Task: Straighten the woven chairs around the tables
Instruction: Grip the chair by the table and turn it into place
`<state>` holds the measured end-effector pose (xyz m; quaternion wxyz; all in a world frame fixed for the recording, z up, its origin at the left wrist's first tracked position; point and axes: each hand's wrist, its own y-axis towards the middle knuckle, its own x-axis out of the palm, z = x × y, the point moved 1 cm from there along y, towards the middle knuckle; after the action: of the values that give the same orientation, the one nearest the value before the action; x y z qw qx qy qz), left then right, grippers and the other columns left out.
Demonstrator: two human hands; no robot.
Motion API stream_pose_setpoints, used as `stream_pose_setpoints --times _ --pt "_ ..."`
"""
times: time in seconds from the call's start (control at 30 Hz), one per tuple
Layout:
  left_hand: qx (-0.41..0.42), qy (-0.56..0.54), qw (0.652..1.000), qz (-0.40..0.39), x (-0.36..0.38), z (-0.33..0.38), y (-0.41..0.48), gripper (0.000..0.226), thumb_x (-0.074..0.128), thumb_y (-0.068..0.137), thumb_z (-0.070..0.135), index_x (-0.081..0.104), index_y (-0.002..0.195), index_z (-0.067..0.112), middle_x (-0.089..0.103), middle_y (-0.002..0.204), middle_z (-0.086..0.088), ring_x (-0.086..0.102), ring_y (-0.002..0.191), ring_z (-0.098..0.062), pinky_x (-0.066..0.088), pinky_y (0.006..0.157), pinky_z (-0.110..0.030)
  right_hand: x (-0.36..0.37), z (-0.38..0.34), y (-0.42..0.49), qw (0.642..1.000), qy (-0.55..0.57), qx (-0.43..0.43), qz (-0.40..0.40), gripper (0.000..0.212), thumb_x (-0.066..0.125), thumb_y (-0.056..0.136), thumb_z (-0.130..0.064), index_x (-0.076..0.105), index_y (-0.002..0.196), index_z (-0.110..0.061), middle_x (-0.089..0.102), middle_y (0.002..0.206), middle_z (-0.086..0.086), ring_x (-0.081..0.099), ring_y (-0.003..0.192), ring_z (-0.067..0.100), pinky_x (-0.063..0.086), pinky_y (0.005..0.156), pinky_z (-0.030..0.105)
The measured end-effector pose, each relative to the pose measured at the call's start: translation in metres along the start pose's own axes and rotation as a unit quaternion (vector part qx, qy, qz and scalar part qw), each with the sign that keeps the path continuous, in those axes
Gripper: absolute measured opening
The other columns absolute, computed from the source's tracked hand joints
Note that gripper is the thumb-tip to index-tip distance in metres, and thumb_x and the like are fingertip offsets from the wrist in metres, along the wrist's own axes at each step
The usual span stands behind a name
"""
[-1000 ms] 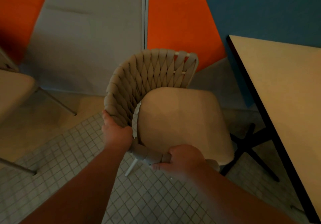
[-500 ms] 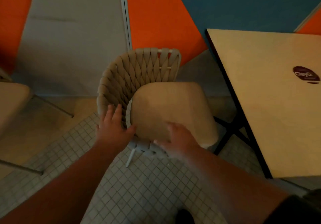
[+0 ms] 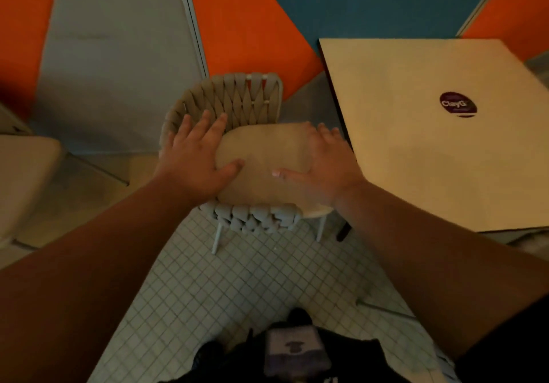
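Small white floor tiles [image 3: 237, 293] meet an orange, grey and blue wall [image 3: 118, 55]. The left hand [image 3: 194, 159] lies flat, fingers spread, over the 9 o'clock edge of the beige seat cushion [image 3: 264, 150]. The right hand [image 3: 325, 168] lies flat, fingers straight, on its 3 o'clock edge. The cushion sits in the woven chair [image 3: 237, 97], whose grey-beige interlaced straps curve from 12 through 9 to 6 o'clock above thin white legs. A pale table [image 3: 416, 174] stands just beside it at 3 o'clock.
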<state>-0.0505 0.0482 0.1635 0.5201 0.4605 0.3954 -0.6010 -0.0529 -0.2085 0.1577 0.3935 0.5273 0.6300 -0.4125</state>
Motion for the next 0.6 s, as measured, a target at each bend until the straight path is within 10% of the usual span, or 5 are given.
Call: stream_pose_setpoints --times 0.6 --pt "0.135 0.058 0.984 -0.098 0.036 0.041 -0.047 0.09 0.04 0.089 0.074 -0.001 0.159 0.034 0.006 0.169 -0.002 0.002 0.154 -0.033 0.012 0.121 -0.057 0.037 0.049 -0.164 0.982 0.047 0.178 -0.031 0.12 0.05 0.074 -0.091 0.004 0.163 -0.025 0.013 0.17 0.006 0.008 0.156 0.033 0.016 0.125 0.054"
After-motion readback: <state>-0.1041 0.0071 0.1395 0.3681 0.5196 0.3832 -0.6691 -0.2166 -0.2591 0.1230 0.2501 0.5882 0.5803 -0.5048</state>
